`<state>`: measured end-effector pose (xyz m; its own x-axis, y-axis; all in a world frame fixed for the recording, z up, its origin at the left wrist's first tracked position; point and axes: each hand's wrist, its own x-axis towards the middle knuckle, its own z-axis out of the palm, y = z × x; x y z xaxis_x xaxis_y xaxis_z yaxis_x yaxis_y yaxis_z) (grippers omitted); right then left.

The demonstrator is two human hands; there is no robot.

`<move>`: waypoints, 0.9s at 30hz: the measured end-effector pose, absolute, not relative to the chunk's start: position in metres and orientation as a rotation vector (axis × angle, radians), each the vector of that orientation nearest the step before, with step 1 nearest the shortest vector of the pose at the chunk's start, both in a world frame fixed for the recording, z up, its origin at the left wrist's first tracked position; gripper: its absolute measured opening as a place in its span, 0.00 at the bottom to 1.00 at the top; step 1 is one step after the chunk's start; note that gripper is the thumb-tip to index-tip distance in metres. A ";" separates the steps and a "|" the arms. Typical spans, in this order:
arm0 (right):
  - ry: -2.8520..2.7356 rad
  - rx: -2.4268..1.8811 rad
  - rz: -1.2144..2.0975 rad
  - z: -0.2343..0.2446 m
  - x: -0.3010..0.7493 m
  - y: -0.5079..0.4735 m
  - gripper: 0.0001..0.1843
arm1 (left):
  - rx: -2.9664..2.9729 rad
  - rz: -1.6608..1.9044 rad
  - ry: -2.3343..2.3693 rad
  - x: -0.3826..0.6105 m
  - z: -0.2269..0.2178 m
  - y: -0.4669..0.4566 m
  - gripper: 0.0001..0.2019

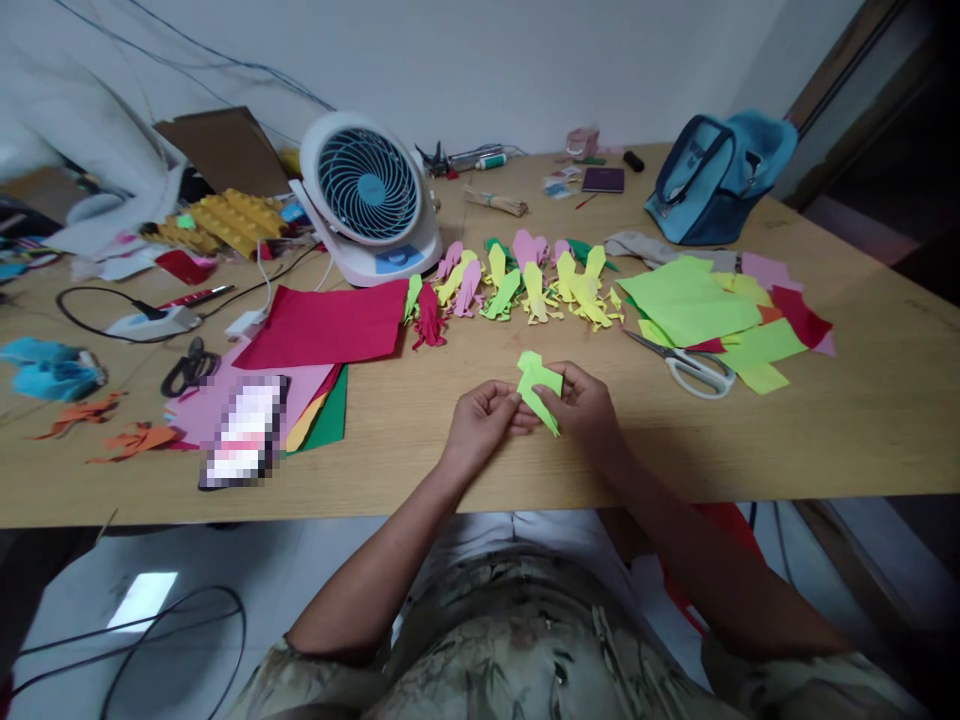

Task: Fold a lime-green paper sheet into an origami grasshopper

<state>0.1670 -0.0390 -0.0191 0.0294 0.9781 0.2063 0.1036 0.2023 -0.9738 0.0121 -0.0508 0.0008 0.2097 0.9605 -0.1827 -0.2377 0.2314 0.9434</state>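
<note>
A folded light-green paper piece [538, 386] is pinched between both my hands just above the wooden table [862, 400]. My left hand [482, 420] grips its lower left side with closed fingers. My right hand [589, 410] grips its right side, fingers curled round it. Behind my hands lies a row of several folded paper figures [525, 280] in yellow, pink, green and red.
White-handled scissors [694, 368] lie to the right beside loose green, yellow and red paper sheets [697, 300]. A red sheet [330, 325] and a stack of coloured paper lie left, near a blurred phone [244, 432]. A white desk fan [367, 195] and a blue bag [716, 175] stand behind.
</note>
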 end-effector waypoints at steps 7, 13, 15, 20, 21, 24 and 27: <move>-1.421 -1.178 0.956 -0.022 0.168 -0.039 0.14 | 1.048 1.050 1.040 0.009 -0.003 -0.049 0.14; -1.294 -1.109 1.194 -0.016 0.170 -0.036 0.18 | 1.068 0.999 0.993 0.008 -0.004 -0.046 0.16; -1.269 -1.101 1.242 -0.014 0.171 -0.035 0.19 | 1.076 0.988 0.986 0.007 -0.004 -0.045 0.16; -1.236 -1.088 1.308 -0.012 0.173 -0.035 0.19 | 1.109 0.993 1.011 0.007 -0.003 -0.044 0.14; -1.238 -1.084 1.309 -0.012 0.173 -0.035 0.18 | 1.112 1.005 1.019 0.007 -0.003 -0.044 0.13; -1.282 -1.059 1.322 -0.011 0.173 -0.037 0.18 | 1.112 1.073 1.047 0.006 -0.003 -0.043 0.12; -1.330 -1.037 1.360 -0.011 0.173 -0.039 0.19 | 1.114 1.152 1.069 0.005 -0.003 -0.043 0.12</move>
<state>0.1734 -0.0388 -0.0112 -0.2035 0.9783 0.0390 -0.0614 0.0270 -0.9977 0.0052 -0.0427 -0.0028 0.1027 0.9932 -0.0546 -0.1279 0.0676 0.9895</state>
